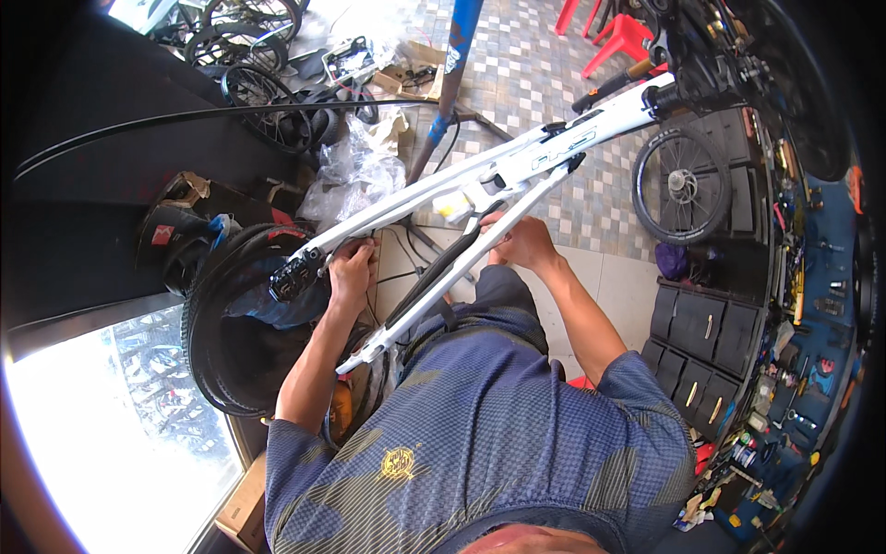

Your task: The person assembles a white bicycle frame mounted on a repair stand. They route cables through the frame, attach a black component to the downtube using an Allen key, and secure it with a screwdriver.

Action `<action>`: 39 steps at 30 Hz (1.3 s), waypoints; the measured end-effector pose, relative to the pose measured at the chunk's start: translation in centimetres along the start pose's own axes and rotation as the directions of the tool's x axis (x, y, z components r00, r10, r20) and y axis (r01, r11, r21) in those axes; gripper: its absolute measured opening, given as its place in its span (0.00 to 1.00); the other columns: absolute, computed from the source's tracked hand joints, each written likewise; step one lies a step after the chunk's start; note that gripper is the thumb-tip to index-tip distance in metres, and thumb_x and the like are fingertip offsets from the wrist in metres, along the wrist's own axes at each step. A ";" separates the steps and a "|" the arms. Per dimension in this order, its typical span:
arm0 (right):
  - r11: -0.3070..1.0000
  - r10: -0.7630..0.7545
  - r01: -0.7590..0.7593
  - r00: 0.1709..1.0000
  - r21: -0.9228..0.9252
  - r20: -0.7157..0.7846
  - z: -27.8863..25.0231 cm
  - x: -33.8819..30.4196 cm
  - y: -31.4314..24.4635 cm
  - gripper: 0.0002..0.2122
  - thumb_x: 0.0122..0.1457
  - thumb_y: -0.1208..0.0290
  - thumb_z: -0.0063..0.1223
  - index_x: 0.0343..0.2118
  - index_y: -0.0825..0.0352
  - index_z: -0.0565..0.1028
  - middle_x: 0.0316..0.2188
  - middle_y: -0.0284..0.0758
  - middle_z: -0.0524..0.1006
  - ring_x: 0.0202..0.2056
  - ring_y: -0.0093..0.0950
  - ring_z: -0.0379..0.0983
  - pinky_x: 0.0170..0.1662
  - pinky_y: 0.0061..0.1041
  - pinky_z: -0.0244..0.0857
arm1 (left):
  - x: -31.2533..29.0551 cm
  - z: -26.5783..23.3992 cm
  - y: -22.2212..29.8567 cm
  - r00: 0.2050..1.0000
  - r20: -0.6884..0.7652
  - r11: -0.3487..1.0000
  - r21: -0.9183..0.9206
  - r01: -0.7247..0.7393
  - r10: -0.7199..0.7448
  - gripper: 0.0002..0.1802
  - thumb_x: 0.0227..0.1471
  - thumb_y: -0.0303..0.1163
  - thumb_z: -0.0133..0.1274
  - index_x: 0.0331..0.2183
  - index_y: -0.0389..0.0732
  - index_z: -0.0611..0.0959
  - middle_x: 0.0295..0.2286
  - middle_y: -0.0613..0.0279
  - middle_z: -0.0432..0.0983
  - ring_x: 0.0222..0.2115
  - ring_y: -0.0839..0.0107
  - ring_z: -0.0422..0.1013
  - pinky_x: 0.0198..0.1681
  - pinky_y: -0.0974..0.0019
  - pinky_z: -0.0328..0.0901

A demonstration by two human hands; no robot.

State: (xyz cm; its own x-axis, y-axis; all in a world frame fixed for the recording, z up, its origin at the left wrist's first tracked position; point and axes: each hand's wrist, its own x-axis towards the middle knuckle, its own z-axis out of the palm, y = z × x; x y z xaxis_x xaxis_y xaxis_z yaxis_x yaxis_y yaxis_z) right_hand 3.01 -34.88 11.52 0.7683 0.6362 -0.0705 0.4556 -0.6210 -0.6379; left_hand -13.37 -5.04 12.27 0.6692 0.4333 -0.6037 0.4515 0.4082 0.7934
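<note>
A white bicycle frame (554, 152) slants across the view in front of my body, its two rear stays pointing to the lower left. My left hand (353, 270) is closed below the upper stay, beside the black derailleur (293, 275) at the stay's end. Whatever its fingers hold is hidden. Against the nearer stay, my right hand (522, 242) has its fingers curled around or behind the tube. I cannot make out what lies between those fingers. A thin black cable (395, 277) runs between the stays near my left hand.
Tyres (208, 346) and a clear plastic wrap (355, 175) lie at the left. A blue stand pole (443, 120) rises behind the frame. Right of it are a wheel (683, 185), black drawers (688, 323) and a tool-covered bench (812, 351). A red stool (618, 42) stands at the far side.
</note>
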 end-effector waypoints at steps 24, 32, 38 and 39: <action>0.959 -0.231 0.259 0.948 -0.111 0.218 -1.8 -5.7 -15.3 0.28 0.63 0.40 0.47 0.57 0.57 0.73 0.24 0.36 0.83 0.24 0.36 0.81 0.59 0.75 0.37 | -2.3 -2.4 3.3 0.991 0.126 0.988 -0.144 0.057 -0.039 0.11 0.64 0.33 0.50 0.32 0.37 0.80 0.19 0.74 0.64 0.14 0.87 0.55 0.14 0.79 0.50; 0.974 -0.203 0.218 0.963 -0.068 0.179 -1.3 -5.6 -15.5 0.23 0.62 0.45 0.51 0.52 0.58 0.73 0.24 0.39 0.82 0.24 0.40 0.81 0.42 0.44 0.72 | -0.8 -1.4 2.3 0.991 0.095 0.988 -0.109 0.109 -0.099 0.09 0.62 0.33 0.51 0.33 0.37 0.79 0.19 0.74 0.63 0.15 0.87 0.54 0.14 0.79 0.49; 0.975 -0.214 0.222 0.965 -0.033 0.152 -0.4 -5.6 -14.9 0.22 0.61 0.48 0.54 0.51 0.58 0.72 0.23 0.39 0.81 0.25 0.39 0.80 0.30 0.38 0.73 | 0.0 0.5 2.6 0.990 0.090 0.984 -0.129 0.121 -0.109 0.10 0.64 0.33 0.49 0.36 0.37 0.79 0.22 0.73 0.66 0.16 0.84 0.57 0.17 0.77 0.52; 0.974 -0.217 0.223 0.965 -0.029 0.147 -0.2 -5.6 -14.9 0.22 0.61 0.48 0.55 0.50 0.58 0.72 0.23 0.39 0.81 0.25 0.39 0.80 0.29 0.39 0.73 | -0.8 0.4 2.8 0.989 0.095 0.986 -0.117 0.121 -0.110 0.11 0.65 0.34 0.49 0.38 0.37 0.80 0.23 0.73 0.66 0.17 0.83 0.58 0.18 0.76 0.54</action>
State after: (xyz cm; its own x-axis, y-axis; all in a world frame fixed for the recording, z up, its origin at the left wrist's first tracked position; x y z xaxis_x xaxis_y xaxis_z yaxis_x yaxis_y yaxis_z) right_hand -7.99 -29.29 21.62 0.5770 0.8157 -0.0423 0.6285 -0.4764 -0.6148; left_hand -12.39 -4.53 15.02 0.6687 0.3074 -0.6770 0.4565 0.5489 0.7002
